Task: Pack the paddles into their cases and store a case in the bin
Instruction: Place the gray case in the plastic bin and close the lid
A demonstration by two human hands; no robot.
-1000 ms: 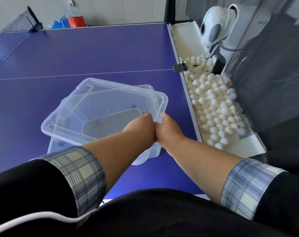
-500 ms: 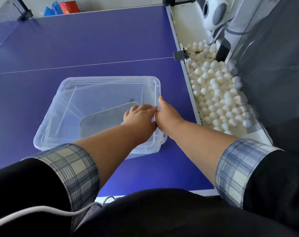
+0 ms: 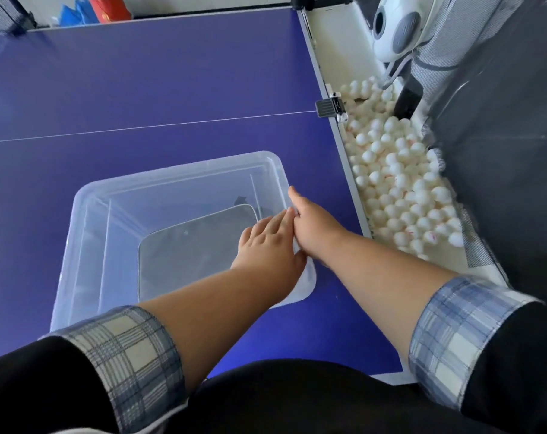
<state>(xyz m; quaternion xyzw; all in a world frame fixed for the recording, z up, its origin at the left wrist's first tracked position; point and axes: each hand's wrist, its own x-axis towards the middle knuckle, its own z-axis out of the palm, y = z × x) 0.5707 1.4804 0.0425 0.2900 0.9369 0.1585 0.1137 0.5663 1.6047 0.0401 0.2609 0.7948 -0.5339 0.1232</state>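
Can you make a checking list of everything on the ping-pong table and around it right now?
Surface: blue ping-pong table, white line across it.
Job's things: clear plastic bin with its lid on; a dark grey case shows inside.
Clutter: nothing seen on the table.
Hands: left hand flat on the lid by the right edge; right hand on the bin's right rim.
Cables: nothing clearly seen.
Surroundings: tray of white balls, white ball machine, red and blue bags beyond the far edge.
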